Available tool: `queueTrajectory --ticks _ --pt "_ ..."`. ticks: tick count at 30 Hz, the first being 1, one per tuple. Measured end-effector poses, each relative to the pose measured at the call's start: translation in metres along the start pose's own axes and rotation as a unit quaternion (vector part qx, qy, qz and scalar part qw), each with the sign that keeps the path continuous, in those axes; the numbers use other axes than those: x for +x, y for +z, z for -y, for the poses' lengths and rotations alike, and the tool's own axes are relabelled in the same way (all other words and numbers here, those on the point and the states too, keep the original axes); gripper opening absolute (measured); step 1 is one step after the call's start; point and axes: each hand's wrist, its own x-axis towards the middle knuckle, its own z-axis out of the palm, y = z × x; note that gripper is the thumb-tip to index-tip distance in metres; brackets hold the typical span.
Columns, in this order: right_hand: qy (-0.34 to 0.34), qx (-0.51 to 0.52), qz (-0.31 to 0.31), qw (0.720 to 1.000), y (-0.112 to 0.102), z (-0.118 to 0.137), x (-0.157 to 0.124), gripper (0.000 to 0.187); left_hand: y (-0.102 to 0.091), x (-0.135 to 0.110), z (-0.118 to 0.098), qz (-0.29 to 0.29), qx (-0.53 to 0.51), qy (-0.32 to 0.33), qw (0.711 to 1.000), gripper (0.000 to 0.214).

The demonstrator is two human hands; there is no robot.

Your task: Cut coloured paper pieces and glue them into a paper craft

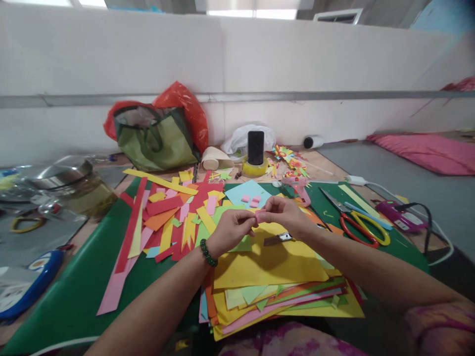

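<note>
A small pink paper piece (260, 212) is pinched between the fingertips of my left hand (234, 227) and my right hand (284, 213). Fingers of both hands are closed on it, and partly hide it. Just beyond them, several folded pink paper pieces (255, 201) lie on a light blue sheet (237, 192). Below my hands, a yellow sheet (267, 269) tops a stack of coloured paper. A metal cutter blade (279, 239) rests on that sheet near my right hand. A green bead bracelet (208, 253) circles my left wrist.
Paper strips and scraps (178, 212) cover the left of the green mat (85, 277). To the right lie scissors (361, 227) with red and yellow handles and a pink glue gun (299, 188). A phone (256, 147) stands upright at the back, beside a green bag (156, 143).
</note>
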Motion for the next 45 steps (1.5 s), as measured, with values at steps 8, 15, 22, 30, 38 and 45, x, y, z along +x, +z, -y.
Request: queueTrajectory --ticks 8,15,22,30,38,45 --pt "-0.008 0.028 0.016 0.999 0.0 -0.005 0.003 0.041 0.0 -0.002 0.0 0.005 0.032 0.015 0.999 0.02" --pt "-0.018 0.031 0.016 0.999 0.002 -0.007 0.002 0.038 0.0 -0.003 0.0 0.009 0.064 0.037 0.997 0.025" --pt "-0.048 0.001 0.017 0.999 0.004 -0.008 0.0 0.034 0.002 -0.001 0.005 0.007 0.03 0.019 0.999 0.026" --pt "-0.065 -0.023 0.012 0.998 0.005 -0.006 -0.001 0.031 0.003 0.0 0.006 0.004 0.028 0.025 0.999 0.021" --pt "-0.079 -0.087 -0.004 0.993 0.004 0.0 0.0 0.027 0.002 -0.001 0.005 0.007 0.072 0.052 0.996 0.022" --pt "-0.152 -0.091 -0.094 0.98 -0.031 0.019 0.036 0.034 -0.041 0.014 0.008 -0.145 0.11 0.018 0.983 0.032"
